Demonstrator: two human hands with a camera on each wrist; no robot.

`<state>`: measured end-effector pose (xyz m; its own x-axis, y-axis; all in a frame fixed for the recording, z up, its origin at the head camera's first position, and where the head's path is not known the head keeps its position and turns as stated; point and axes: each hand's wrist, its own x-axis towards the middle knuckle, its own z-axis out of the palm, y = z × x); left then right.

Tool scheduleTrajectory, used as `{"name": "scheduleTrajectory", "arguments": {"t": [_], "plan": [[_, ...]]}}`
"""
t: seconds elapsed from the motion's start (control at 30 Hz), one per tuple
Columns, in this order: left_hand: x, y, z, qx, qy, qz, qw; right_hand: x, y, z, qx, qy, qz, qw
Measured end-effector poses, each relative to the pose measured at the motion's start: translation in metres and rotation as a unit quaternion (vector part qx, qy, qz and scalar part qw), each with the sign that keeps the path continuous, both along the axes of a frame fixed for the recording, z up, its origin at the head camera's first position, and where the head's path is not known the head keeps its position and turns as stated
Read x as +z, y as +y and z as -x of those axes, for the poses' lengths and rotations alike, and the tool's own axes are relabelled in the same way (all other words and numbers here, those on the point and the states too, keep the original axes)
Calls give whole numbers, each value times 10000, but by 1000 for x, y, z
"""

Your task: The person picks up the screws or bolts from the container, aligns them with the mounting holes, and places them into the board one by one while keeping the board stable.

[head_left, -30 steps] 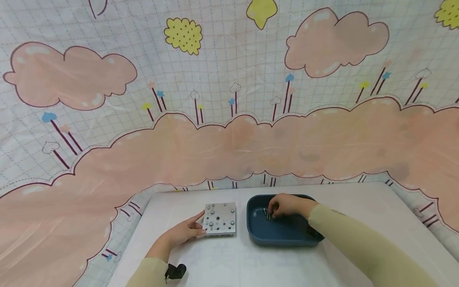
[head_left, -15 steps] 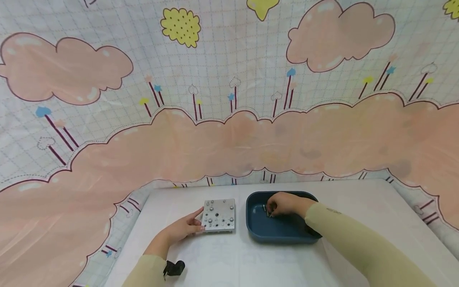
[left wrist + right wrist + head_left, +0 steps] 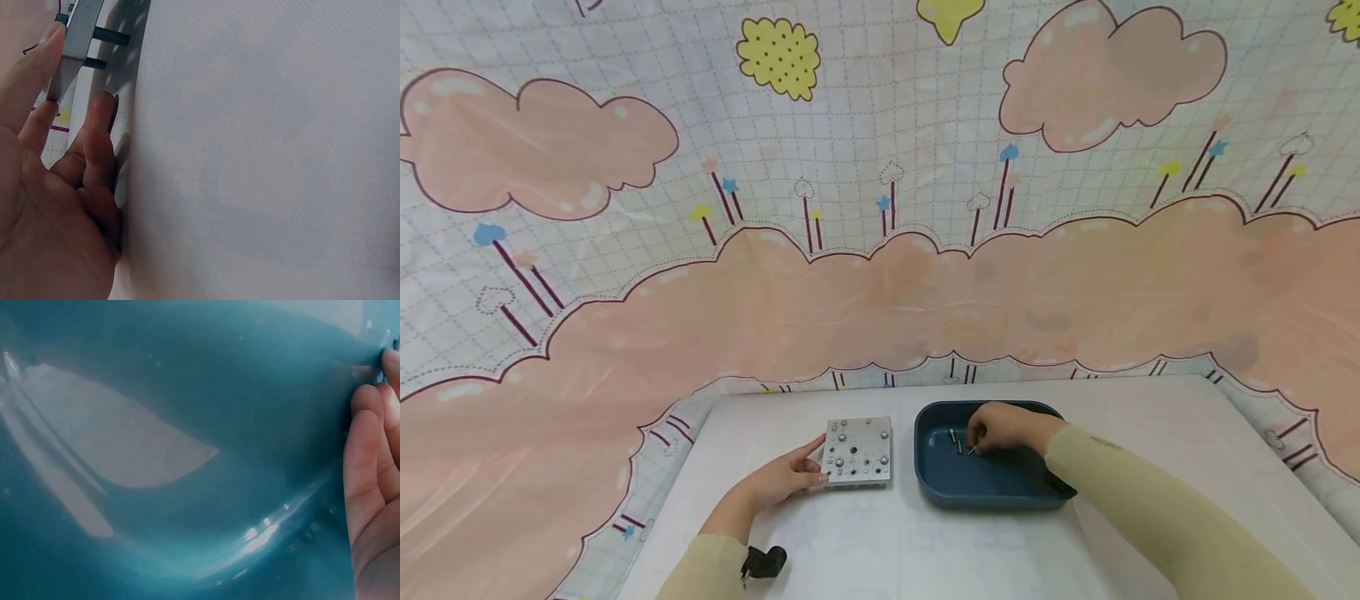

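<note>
A silvery square metal plate with several holes and screw heads is on the white table. My left hand holds its left edge, thumb on the upper face and a finger at the edge. Threaded screw shanks stick out under the plate in the left wrist view. Inside the blue bin, my right hand has its fingertips pinched together on a small screw. Loose screws lie on the bin floor just left of those fingertips. In the right wrist view that hand is partly cut off.
A black strapped object sits at the left wrist. The white table ends at a patterned curtain behind the bin and plate. A narrow gap separates the plate from the bin.
My right hand has shifted slightly right within the bin, a screw moving along at its fingertips, and the loose screws show more. The left hand stays on the plate; the head view tilted slightly.
</note>
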<state>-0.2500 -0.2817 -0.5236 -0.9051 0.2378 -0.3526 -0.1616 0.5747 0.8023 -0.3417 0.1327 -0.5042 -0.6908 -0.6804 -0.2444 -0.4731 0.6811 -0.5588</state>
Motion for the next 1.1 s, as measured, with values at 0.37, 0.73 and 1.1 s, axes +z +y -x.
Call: {"name": "scheduleTrajectory", "arguments": {"t": [0.37, 0.73, 1.1], "plan": [[3, 1, -1, 84, -25, -11, 10000, 4, 6, 0, -623, -676, 345, 9952], [2, 2, -3, 26, 39, -26, 10000, 13, 8, -1, -665, -901, 1148, 9871], [2, 1, -2, -29, 84, 64, 9999, 25, -2, -3, -809, -754, 1494, 9826]]}}
